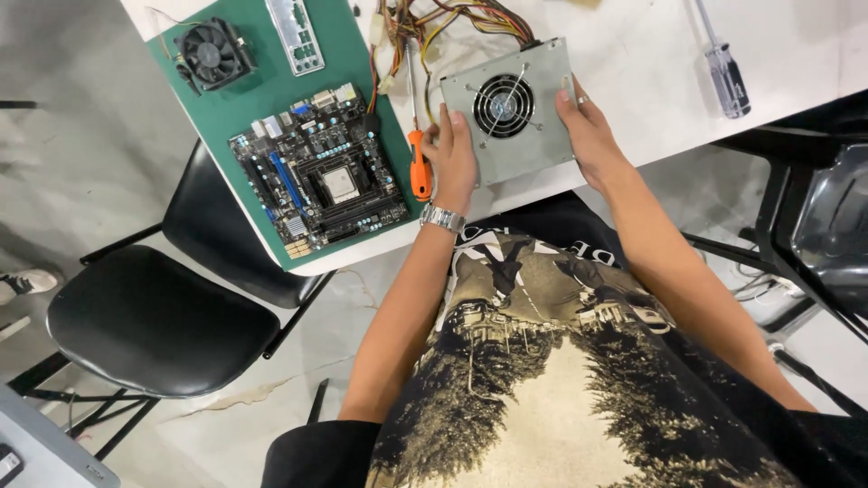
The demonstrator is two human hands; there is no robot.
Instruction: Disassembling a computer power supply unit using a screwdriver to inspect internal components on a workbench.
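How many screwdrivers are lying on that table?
2: an orange-handled screwdriver beside the left hand, and a clear-handled screwdriver at the table's right. Others may be hidden.

- I count two hands: left hand (452, 158) and right hand (592, 136).
- One power supply (511, 113), with one round fan grille on its face.
- One bundle of wires (434, 23).
- Two screwdrivers: an orange screwdriver (418, 163) and a clear screwdriver (723, 68).
- One motherboard (318, 176).
- One cooler fan (210, 52).
- One metal plate (296, 34).
- One green mat (235, 113).
- One white table (633, 45).
- One wristwatch (442, 218).
- I see two black chairs: near chair (158, 321) and far chair (818, 217).
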